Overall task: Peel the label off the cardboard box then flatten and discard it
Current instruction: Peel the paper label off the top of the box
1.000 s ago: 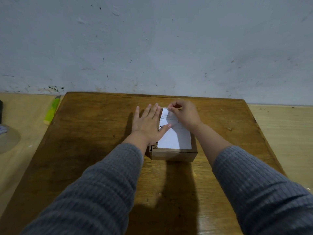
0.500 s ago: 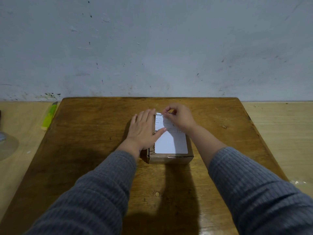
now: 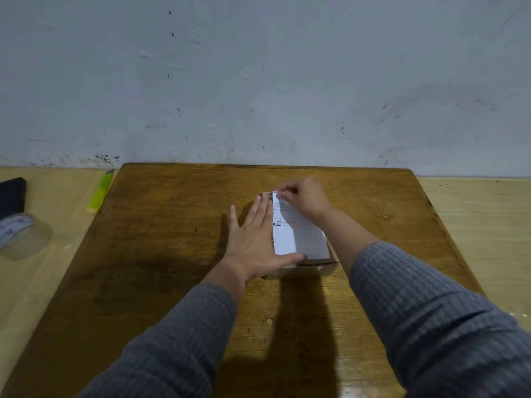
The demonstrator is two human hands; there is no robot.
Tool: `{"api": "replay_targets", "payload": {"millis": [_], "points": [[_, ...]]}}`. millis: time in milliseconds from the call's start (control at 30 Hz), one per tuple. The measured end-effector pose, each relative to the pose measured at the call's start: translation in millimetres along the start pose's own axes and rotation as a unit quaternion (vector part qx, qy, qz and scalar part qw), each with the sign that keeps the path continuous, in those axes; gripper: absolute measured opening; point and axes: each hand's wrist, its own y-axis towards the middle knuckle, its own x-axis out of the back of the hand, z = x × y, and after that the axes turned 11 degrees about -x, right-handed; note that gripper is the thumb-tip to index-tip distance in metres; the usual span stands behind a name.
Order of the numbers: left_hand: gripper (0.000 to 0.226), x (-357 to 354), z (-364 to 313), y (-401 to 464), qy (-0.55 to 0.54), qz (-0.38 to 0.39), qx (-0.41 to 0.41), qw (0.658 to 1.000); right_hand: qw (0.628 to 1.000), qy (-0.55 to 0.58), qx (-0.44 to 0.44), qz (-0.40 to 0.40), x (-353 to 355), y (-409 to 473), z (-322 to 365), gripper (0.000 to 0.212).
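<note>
hands: left [image 3: 253,242] flat beside box [image 3: 316,270], right [image 3: 304,199] pinching label [image 3: 298,239].

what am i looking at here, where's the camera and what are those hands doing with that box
There is no machine here: the camera sits on a person's head, looking forward and down at their two bare hands. A small cardboard box sits on a wooden table. The left hand lies flat with straight fingers, pressing the box's left side. The right hand pinches the far edge of the white label. Beside the table, on the left, lie a tape roll and a yellow-green object.
</note>
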Motion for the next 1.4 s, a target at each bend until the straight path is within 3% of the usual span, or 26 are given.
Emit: {"api": "replay_targets", "payload": {"millis": [367, 667, 800, 933, 1133, 1400], "points": [[0.147, 8, 6, -6, -0.029, 0.064, -0.036, 0.997, 1.000, -0.007, -0.011, -0.019, -1, -4, -3, 0.018], [0.138, 6, 8, -9, -0.031, 0.034, -0.042, 0.998, 0.999, -0.016, 0.028, -0.017, 3, -12, -3, 0.004], [0.137, 5, 12, -7, -0.038, 0.034, -0.044, 0.998, 0.989, -0.131, 0.061, -0.022, 5, -15, -4, 0.024], [0.136, 6, 14, -4, -0.026, 0.039, -0.049, 0.998, 0.959, -0.257, 0.112, -0.035, 11, -19, -3, 0.023], [0.135, 10, 18, 2, -0.003, 0.056, -0.046, 0.997, 0.949, -0.280, 0.128, -0.072, 16, -22, -10, 0.029], [0.136, 6, 21, 3, -0.006, 0.048, -0.057, 0.997, 0.958, -0.265, 0.098, -0.048, 18, -24, -8, 0.032]]}}
